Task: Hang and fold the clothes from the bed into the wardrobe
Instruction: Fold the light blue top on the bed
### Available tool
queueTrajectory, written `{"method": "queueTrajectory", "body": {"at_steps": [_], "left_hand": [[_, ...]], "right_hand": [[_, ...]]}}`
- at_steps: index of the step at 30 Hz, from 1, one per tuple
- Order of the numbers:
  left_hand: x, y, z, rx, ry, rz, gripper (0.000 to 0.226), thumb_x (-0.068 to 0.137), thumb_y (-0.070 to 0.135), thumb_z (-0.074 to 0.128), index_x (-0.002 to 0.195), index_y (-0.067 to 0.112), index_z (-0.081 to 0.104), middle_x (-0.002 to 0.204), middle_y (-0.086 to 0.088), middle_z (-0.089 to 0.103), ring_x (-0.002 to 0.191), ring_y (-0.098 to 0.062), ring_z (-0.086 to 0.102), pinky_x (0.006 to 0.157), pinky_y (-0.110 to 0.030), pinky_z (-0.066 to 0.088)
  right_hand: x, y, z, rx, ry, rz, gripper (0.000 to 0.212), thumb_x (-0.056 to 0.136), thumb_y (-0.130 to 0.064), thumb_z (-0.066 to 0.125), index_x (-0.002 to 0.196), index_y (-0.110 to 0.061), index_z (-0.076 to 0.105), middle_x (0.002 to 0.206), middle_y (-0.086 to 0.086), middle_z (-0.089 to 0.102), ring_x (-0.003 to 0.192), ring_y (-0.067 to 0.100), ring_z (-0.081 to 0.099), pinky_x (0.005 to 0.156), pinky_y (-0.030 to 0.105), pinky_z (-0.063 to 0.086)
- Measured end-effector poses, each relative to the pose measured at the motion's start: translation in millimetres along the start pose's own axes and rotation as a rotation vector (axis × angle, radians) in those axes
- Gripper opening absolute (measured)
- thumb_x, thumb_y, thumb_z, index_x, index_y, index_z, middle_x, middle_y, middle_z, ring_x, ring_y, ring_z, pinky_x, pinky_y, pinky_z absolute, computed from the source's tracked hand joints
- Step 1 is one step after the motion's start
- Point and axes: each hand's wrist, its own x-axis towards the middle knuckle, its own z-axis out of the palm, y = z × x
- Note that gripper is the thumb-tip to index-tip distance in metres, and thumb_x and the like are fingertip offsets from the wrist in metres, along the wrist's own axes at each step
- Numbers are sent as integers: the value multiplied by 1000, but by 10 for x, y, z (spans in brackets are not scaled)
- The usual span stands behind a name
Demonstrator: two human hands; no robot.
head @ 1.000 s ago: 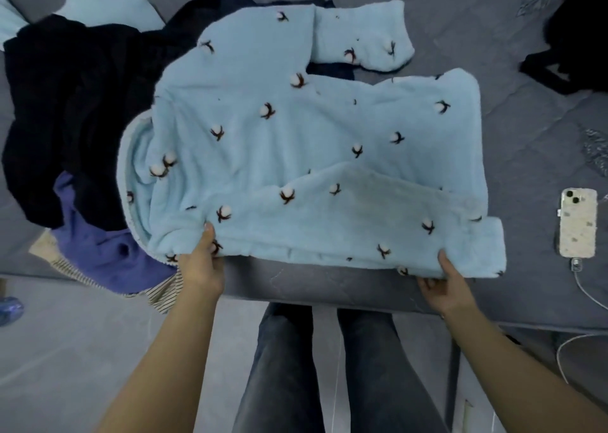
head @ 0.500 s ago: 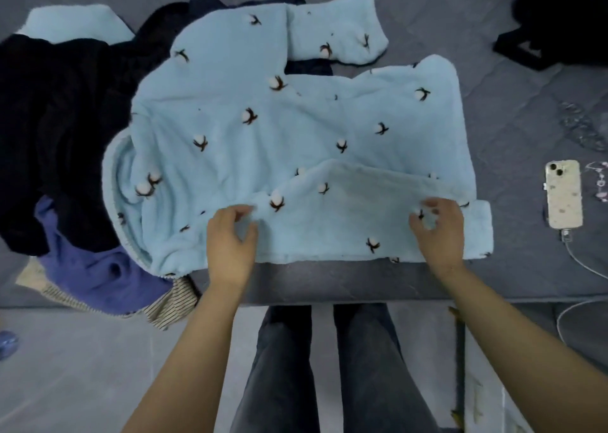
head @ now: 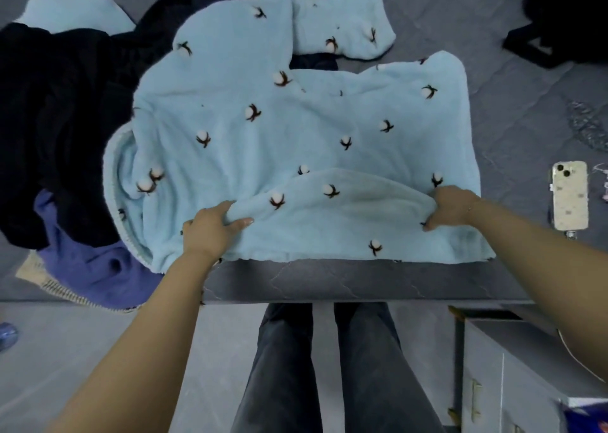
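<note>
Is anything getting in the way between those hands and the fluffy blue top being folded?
Nothing visible does. The left hand and the right hand each already grip a fold of the light blue fleece top. The dark clothes pile lies off to the left, with the top's left part lying over its edge.

The light-blue top [head: 296,130] is thick, fluffy fleece with a matt nap, dotted with small raised white tufts. The bed cover [head: 513,80] under it is grey quilted cloth, matt, with stitched lines. The dark garments [head: 56,120] beside the top look like soft knit or fleece, though the weave is too dark to tell. The purple piece [head: 88,268] is smooth matt cloth. The phone [head: 570,195] has a glossy hard case. The cabinet [head: 513,376] has a smooth painted face with brassy metal handles.
</note>
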Motion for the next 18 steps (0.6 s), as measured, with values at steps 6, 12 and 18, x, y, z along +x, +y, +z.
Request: {"method": "queueTrajectory", "body": {"at_steps": [6, 12, 18], "left_hand": [[-82, -134, -75, -111, 151, -37, 34, 90, 51, 60, 75, 26, 42, 72, 3, 56, 85, -30, 56, 80, -43, 36], [4, 15, 38, -89, 291, -51, 41, 89, 32, 64, 124, 13, 54, 114, -13, 64, 110, -36, 54, 95, -45, 35], [-196, 321, 270, 165, 477, 487, 78, 71, 4, 74, 143, 12, 45, 152, -20, 34, 139, -40, 32, 113, -55, 27]], "right_hand": [[-57, -143, -598, 69, 102, -65, 56, 75, -40, 80, 120, -11, 61, 115, 11, 63, 94, 25, 57, 78, 33, 47], [23, -261, -434, -118, 289, -36, 51, 87, -41, 67, 127, -14, 51, 122, 10, 59, 108, 29, 57, 87, 36, 39], [-101, 8, -258, -83, 674, -75, 37, 89, -29, 64, 118, -5, 62, 116, 17, 57, 105, 37, 54, 92, 43, 35]]}}
